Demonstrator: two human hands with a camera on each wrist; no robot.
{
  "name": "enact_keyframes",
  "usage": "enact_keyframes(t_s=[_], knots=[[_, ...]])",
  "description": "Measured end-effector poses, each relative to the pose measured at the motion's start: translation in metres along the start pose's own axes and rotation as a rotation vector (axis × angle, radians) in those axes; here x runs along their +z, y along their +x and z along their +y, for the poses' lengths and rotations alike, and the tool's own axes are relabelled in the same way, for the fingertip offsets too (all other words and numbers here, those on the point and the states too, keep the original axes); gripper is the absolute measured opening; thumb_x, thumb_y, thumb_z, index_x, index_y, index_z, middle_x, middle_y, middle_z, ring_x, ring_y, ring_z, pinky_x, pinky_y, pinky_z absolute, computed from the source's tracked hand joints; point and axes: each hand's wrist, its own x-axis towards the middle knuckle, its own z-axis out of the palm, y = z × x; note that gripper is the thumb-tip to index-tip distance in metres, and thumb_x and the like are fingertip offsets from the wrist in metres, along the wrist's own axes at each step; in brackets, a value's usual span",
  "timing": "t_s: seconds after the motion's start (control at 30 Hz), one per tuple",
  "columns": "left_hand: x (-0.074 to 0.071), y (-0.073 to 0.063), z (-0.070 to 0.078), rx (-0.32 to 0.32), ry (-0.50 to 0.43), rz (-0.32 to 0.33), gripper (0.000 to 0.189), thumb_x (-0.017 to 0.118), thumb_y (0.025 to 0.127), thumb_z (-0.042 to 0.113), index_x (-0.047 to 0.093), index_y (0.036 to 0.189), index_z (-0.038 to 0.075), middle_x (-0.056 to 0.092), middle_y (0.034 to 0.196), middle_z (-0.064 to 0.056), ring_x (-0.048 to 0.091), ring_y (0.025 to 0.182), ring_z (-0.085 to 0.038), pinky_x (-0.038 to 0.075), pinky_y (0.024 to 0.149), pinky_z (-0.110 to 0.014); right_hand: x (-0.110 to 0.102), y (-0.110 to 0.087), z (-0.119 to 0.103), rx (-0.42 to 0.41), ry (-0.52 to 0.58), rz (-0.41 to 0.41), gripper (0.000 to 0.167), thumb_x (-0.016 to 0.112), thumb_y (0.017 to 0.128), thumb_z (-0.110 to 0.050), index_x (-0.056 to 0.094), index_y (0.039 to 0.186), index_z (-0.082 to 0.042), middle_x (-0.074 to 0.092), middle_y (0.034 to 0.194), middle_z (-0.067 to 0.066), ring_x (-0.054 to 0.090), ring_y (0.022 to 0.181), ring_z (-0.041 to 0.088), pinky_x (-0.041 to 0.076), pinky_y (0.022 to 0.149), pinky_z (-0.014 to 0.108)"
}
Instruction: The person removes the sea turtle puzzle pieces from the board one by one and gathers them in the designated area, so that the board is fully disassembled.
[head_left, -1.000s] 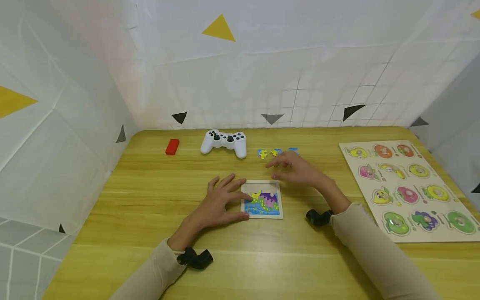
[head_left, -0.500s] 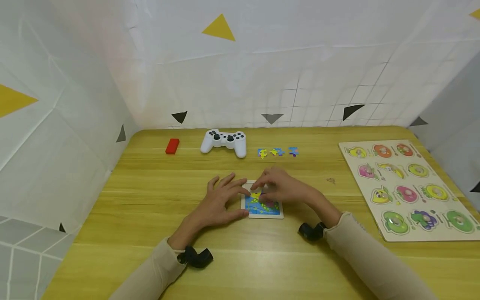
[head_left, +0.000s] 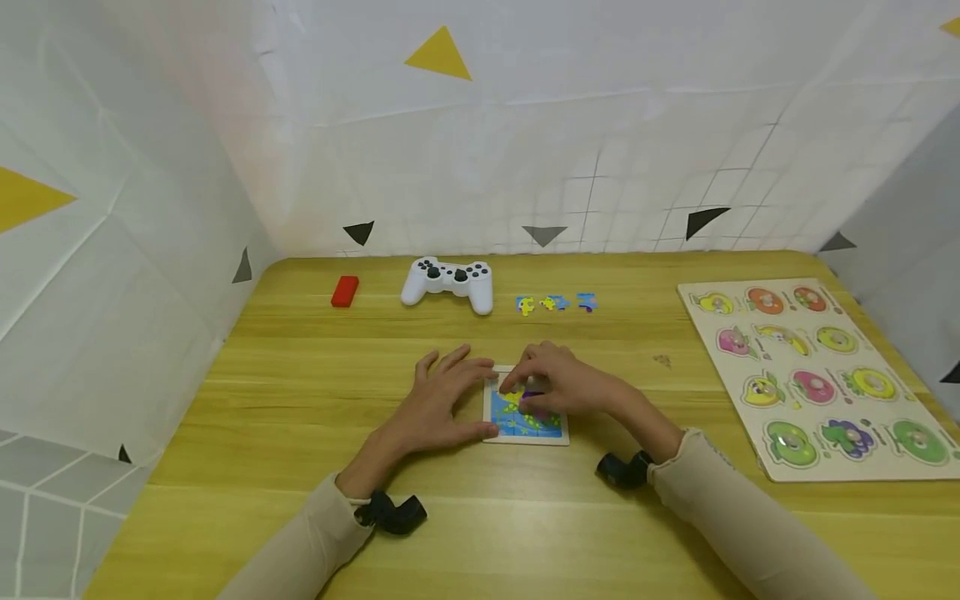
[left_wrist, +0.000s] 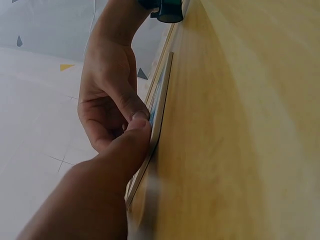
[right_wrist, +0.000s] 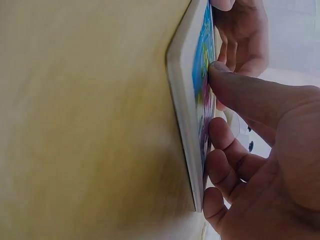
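Note:
A small jigsaw puzzle (head_left: 517, 427) in a pale square frame lies on the wooden table, with blue, yellow and purple artwork. My left hand (head_left: 442, 406) rests at its left side, fingers spread. The left thumb (left_wrist: 137, 122) lies against the frame's edge in the left wrist view. Over the picture is my right hand (head_left: 566, 379), its bent fingers hiding part of the upper puzzle. In the right wrist view the right thumb (right_wrist: 240, 85) touches the picture's surface, and the other fingertips sit right at the frame's edge. No loose piece shows between the right fingers.
Several loose jigsaw pieces (head_left: 555, 302) lie beyond the puzzle. A white game controller (head_left: 448, 282) and a red block (head_left: 345, 292) stand farther left near the table's back edge. At the right lies a large wooden fruit puzzle board (head_left: 817, 383).
My right hand has come from near the loose pieces down onto the framed puzzle. Lately the frame has slid slightly toward me. The left hand has stayed almost still.

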Motion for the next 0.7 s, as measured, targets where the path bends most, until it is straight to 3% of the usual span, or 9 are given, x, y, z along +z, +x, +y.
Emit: enact_keyframes(t_s=[0.2, 0.7], knots=[[0.0005, -0.0016, 0.0014, -0.017, 0.054, -0.041, 0.082, 0.062, 0.089, 0.068, 0.044, 0.156, 0.024, 0.04, 0.163, 0.009, 0.018, 0.159, -0.03, 0.005, 0.122, -0.062, 0.0014, -0.0011, -0.0018, 0.009, 0.019, 0.01, 0.023, 0.079, 0.088, -0.015, 0.079, 0.11, -0.023, 0.064, 0.102, 0.0, 0.049, 0.098, 0.02, 0.029, 0.081, 0.036], [0.002, -0.0011, 0.0004, -0.032, 0.065, -0.028, 0.081, 0.063, 0.088, 0.069, 0.046, 0.154, 0.026, 0.042, 0.161, 0.011, 0.018, 0.159, -0.029, 0.004, 0.121, -0.063, 0.0027, -0.001, -0.0024, 0.018, 0.04, 0.014, 0.023, 0.08, 0.088, -0.015, 0.077, 0.109, -0.024, 0.064, 0.102, -0.002, 0.05, 0.099, 0.02, 0.028, 0.081, 0.038]])
